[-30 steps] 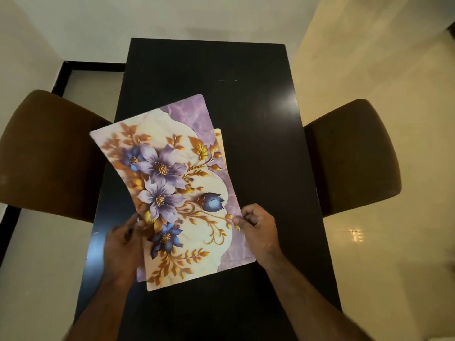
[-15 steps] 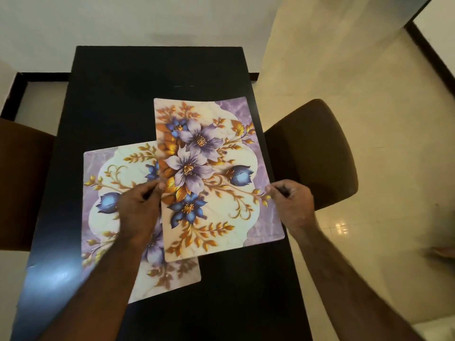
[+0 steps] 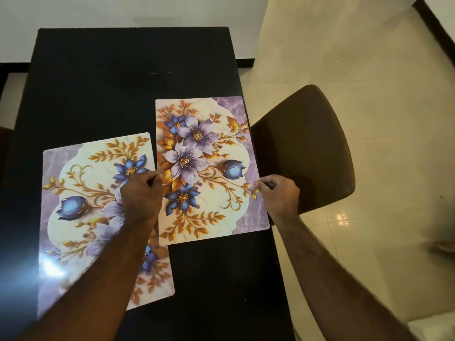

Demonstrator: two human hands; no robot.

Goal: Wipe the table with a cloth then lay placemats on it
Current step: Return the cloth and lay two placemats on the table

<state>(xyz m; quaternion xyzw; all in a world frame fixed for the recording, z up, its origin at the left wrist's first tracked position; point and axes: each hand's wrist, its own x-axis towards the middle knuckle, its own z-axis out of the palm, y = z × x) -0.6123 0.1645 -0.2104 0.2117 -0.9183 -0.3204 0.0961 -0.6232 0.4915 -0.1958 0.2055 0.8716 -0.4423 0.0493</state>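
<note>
The right placemat (image 3: 209, 168), printed with purple and blue flowers and gold leaves, lies on the black bench (image 3: 110, 82) with its long right edge running along the bench's right edge. The right hand (image 3: 278, 195) pinches that right edge between thumb and curled fingers (image 3: 261, 184). The left hand (image 3: 141, 195) grips the opposite edge, its fingers clenched on it. The left placemat (image 3: 81, 193), of the same pattern, lies flat just beside it under the left forearm, nearer the person. The right placemat's near left corner overlaps it slightly. A brown chair (image 3: 307, 148) stands close against the bench's right side on a cream tiled floor (image 3: 369, 94).
</note>
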